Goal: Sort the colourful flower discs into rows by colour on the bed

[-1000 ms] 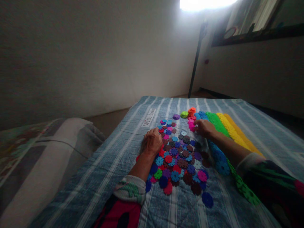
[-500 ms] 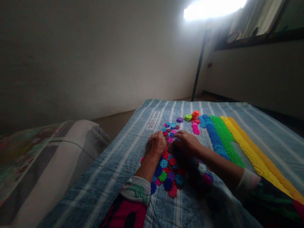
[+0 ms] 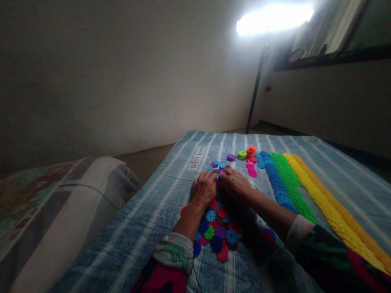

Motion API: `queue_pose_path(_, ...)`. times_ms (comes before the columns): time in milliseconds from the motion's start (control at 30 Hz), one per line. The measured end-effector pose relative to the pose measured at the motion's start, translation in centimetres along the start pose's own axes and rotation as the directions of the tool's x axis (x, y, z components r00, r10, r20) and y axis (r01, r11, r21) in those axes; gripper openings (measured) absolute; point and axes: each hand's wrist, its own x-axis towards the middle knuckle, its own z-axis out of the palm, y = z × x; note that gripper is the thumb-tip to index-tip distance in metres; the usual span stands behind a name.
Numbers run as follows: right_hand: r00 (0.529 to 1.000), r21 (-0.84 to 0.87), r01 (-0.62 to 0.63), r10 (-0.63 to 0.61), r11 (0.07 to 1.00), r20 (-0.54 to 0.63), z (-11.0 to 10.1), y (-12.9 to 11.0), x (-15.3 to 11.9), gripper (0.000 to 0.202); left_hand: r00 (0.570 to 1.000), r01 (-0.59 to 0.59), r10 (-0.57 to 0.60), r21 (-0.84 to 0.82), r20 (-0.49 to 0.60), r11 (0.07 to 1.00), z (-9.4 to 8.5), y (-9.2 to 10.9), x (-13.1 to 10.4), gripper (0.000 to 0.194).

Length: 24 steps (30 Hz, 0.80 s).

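Observation:
A heap of flower-shaped plastic discs (image 3: 220,232) in mixed colours lies on the striped blue cloth (image 3: 152,211). My left hand (image 3: 204,188) rests on the left side of the heap, fingers apart and bent over the discs. Opposite it, my right hand (image 3: 236,184) reaches in from the right, its fingers stretched out over the discs, the tips partly hidden. The two hands nearly meet. No disc can be seen held in either one. Just beyond the fingers lie a few blue and pink discs (image 3: 222,164).
Right of the heap run overlapping rows of blue discs (image 3: 276,179), green discs (image 3: 291,183), yellow discs (image 3: 317,191) and orange discs (image 3: 332,189). Small piles, purple (image 3: 231,157), lime (image 3: 241,154) and pink (image 3: 252,169), sit farther back. A lit lamp (image 3: 275,19) stands behind.
Both hands have come closer together over the heap. My right hand has moved slightly left, and its fingers are stretched out more. The view has tilted slightly up.

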Motion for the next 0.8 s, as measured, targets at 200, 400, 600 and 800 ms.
queue_pose_path(200,1.000,-0.029,-0.007,0.008,1.000,0.029,0.6,0.0,-0.7,0.029,1.000,-0.017,0.016,0.031,0.018,0.999,0.0,0.0,0.0,0.026)
queue_pose_path(400,0.999,-0.055,-0.020,0.022,0.998,0.039,-0.3,-0.5,-1.9,0.031,1.000,0.002,-0.002,0.034,0.005,0.999,0.0,0.0,0.1,0.023)
queue_pose_path(600,0.993,-0.060,-0.116,0.117,0.991,0.017,-1.0,0.1,-0.4,0.031,1.000,-0.002,0.002,0.044,-0.007,0.999,0.0,-0.2,0.1,0.022)
queue_pose_path(800,0.988,-0.018,-0.157,0.157,0.987,0.011,-0.5,1.5,0.6,0.030,1.000,0.028,-0.028,0.034,-0.007,0.999,-0.1,-0.1,0.2,0.022)
